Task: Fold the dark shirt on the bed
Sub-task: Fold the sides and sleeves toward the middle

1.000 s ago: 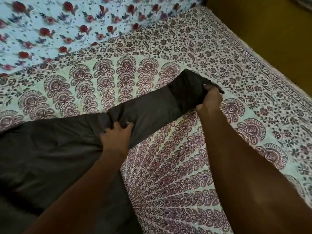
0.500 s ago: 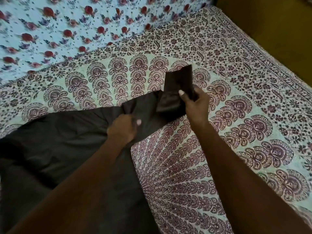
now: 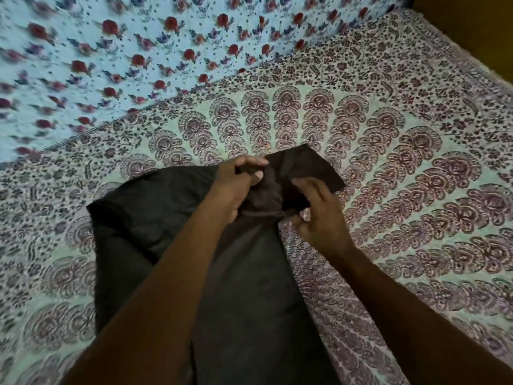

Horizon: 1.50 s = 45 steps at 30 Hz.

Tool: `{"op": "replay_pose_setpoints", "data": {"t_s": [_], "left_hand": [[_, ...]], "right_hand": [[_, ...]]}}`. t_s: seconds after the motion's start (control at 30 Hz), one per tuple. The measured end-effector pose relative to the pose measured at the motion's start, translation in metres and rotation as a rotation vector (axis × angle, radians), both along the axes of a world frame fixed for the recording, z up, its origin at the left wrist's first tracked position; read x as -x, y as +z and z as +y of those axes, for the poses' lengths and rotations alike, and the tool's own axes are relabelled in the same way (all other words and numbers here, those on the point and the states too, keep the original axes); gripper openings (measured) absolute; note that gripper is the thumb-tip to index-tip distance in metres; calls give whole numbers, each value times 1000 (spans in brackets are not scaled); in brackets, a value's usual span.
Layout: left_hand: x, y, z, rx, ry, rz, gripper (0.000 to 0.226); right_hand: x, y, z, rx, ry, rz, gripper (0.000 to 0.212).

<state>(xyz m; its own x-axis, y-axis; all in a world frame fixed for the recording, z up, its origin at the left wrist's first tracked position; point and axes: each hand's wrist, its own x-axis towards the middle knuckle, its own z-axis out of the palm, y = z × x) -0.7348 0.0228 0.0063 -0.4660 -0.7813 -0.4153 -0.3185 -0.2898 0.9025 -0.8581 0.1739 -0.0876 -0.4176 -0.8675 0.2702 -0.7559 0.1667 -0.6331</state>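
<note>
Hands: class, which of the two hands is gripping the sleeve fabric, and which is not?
The left hand grips bunched sleeve fabric of the dark shirt; the right hand has spread fingers resting on it.

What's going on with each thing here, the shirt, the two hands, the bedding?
dark shirt: lying on the bed, partly folded
sleeve: bunched, turned in toward the body
left hand: fingers pinching the sleeve
right hand: fingers loose on the sleeve
patterned bedspread: spread flat
rose-print sheet: lying beyond it
</note>
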Motion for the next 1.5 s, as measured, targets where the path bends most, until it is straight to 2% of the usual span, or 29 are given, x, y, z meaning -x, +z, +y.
{"op": "replay_pose_setpoints", "data": {"t_s": [0.07, 0.17, 0.27, 0.33, 0.43, 0.5, 0.57, 0.67, 0.77, 0.87, 0.97, 1.07, 1.23, 1.4, 1.5], "left_hand": [[-21, 8, -4, 53, -101, 88, 25], [-59, 12, -15, 71, -141, 176, 29], [-95, 8, -29, 43, -39, 194, 32], [-118, 10, -38, -42, 40, 209, 27], [-154, 13, -48, -105, 110, 182, 25], [-179, 5, -57, 53, 121, 35, 35], [-205, -14, -66, 255, 110, -192, 39], [-250, -42, -71, 427, 117, -471, 34], [-283, -52, -68, 542, 118, -584, 30], [-306, -48, -72, 577, 209, -575, 29], [-327, -45, -84, 531, 291, -593, 31], [-347, -48, -96, 513, 288, -624, 32], [-380, -55, -112, 522, 283, -771, 41], [-399, -54, -117, 554, 245, -972, 41], [-407, -54, -121, 586, 260, -1070, 39]], "right_hand": [[1, 1, -3, -147, -143, 74, 85], [8, 6, -13, -277, -295, 56, 87], [16, 6, -35, -389, -414, 37, 81], [12, 2, -47, -470, -397, 17, 76], [-2, -1, -64, -509, -384, -100, 55], [-18, 0, -73, -502, -473, -65, 35], [-37, 0, -76, -492, -506, 54, 30], [-77, 3, -73, -464, -326, 162, 46], [-114, 5, -75, -458, -254, 283, 55], [-134, 3, -82, -534, -336, 245, 56], [-141, 8, -92, -574, -349, 149, 51], [-155, 13, -99, -556, -289, 234, 54], [-192, 11, -107, -452, -145, 376, 49], [-223, 7, -119, -489, -144, 353, 50], [-235, 2, -118, -496, -150, 383, 43]]}}
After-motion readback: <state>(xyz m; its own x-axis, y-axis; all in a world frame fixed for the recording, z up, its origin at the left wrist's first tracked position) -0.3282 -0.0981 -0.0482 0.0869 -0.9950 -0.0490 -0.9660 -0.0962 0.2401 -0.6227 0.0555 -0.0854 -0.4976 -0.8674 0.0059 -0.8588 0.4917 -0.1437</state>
